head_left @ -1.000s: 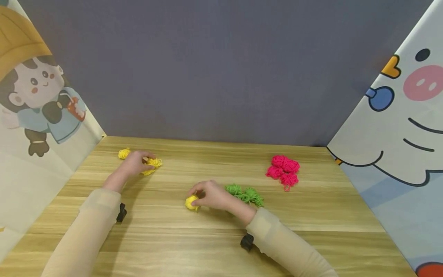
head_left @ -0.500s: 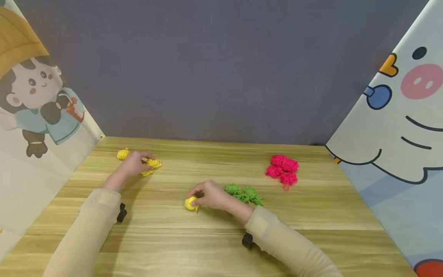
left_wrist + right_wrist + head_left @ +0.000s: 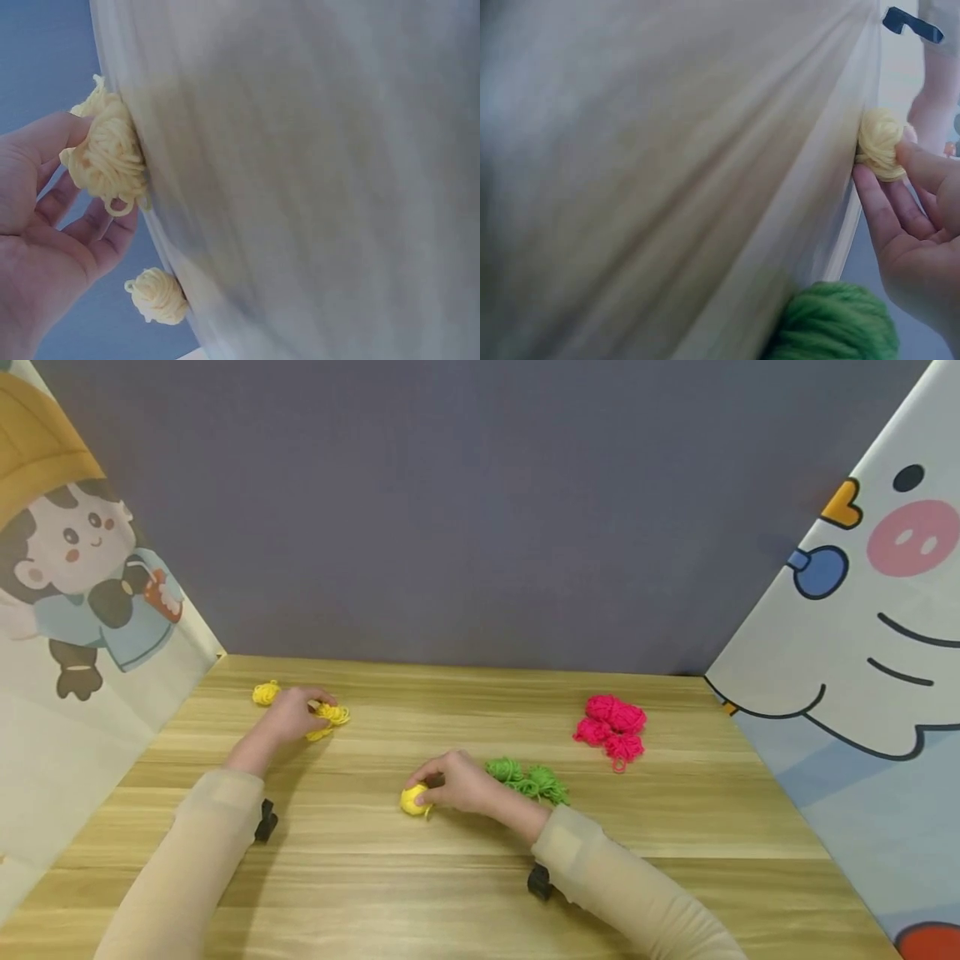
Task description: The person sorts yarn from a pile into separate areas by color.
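At the back left of the table, my left hand (image 3: 294, 713) holds yellow yarn balls (image 3: 334, 715) between thumb and fingers. In the left wrist view the thumb presses on a yellow yarn ball (image 3: 112, 154) with a loose loop; part of another shows behind it. One more yellow ball (image 3: 266, 693) lies just left of that hand. Near the table's middle, my right hand (image 3: 459, 782) pinches a single yellow yarn ball (image 3: 412, 800), which appears to rest on the tabletop. The right wrist view shows thumb and fingers about this ball (image 3: 881, 144).
Green yarn balls (image 3: 534, 781) lie just behind the right wrist, partly hidden by it. A cluster of pink yarn balls (image 3: 612, 727) sits at the back right. A grey panel (image 3: 465, 518) closes off the wooden table's (image 3: 360, 893) back, with printed panels at both sides.
Both hands keep their hold and place on the yellow yarn balls. The head view has shifted very slightly; nothing else visibly moves.
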Tool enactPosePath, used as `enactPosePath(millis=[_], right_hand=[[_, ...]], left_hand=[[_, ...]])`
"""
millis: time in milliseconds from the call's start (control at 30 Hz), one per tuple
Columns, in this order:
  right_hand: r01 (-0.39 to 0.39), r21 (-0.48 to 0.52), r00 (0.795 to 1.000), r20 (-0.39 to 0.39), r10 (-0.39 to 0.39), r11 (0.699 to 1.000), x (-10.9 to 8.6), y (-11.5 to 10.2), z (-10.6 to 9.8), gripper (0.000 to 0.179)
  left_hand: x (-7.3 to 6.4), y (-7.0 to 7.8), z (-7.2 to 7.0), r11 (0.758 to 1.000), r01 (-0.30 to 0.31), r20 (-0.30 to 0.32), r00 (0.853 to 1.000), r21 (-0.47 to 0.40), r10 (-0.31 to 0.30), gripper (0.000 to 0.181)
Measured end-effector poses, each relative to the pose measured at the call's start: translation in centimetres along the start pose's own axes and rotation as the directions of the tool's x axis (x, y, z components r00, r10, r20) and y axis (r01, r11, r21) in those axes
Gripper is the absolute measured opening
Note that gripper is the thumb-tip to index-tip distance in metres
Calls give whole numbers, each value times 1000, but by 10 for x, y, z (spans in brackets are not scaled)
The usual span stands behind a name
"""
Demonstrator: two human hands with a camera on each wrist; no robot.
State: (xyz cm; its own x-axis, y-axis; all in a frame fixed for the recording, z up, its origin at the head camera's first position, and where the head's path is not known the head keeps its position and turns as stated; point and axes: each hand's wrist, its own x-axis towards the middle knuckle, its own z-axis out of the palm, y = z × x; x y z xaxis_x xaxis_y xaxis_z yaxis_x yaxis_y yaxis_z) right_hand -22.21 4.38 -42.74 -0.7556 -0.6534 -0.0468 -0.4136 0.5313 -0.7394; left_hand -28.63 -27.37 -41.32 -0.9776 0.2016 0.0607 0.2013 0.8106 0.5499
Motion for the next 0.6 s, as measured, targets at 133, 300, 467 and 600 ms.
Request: enactPosePath(millis=[133, 300, 467, 600], right_hand=[[-5, 1, 1000, 0, 5, 1000, 0, 0, 0, 19], [-5, -2, 1000, -6, 5, 1000, 2, 1, 0, 19], [2, 6, 1000, -6, -2, 1000, 3, 1, 0, 19], [14, 16, 1000, 0, -14, 1000, 4, 1, -1, 19]], left_hand=[[3, 0, -2, 1000, -12, 14, 1000, 10, 12, 32], [5, 1, -6, 1000, -19, 33, 999, 13, 19, 33], [5, 1, -9, 999, -28, 30, 999, 27, 27, 33], [4, 4, -10, 999, -29, 29, 999, 31, 28, 32]])
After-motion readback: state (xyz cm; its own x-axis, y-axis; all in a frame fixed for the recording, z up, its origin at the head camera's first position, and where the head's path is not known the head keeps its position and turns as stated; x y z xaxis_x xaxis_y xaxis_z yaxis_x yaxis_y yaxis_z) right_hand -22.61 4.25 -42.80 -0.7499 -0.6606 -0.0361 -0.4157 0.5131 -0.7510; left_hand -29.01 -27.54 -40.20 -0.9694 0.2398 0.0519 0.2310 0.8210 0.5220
